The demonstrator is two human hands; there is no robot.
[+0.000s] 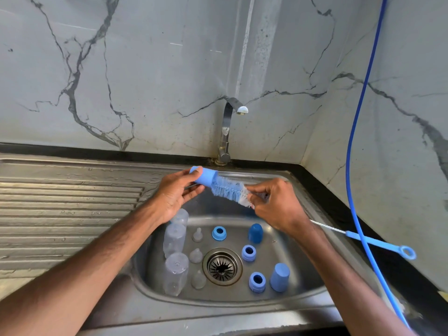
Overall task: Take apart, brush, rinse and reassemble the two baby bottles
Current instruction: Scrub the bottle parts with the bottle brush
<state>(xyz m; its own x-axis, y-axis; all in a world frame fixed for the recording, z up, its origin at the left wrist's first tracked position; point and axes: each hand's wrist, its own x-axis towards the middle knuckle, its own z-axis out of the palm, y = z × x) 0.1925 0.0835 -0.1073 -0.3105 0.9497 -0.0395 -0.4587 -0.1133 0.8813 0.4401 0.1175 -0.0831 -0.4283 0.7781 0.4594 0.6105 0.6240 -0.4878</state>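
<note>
1. We are gripping a blue cap [204, 177] in our left hand [173, 195], above the sink [242, 301].
2. We are pinching the bottle brush [228, 189] with our right hand [276, 204], its bristles meeting the cap's open end.
3. Clear bottles [175, 272] are sitting in that sink.

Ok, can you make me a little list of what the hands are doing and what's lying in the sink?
left hand: holds a blue cap
right hand: pinches the bottle brush, whose bristles go into the cap
sink: holds clear bottles, nipples, blue rings and two spare caps
tap: no water seen running
</note>
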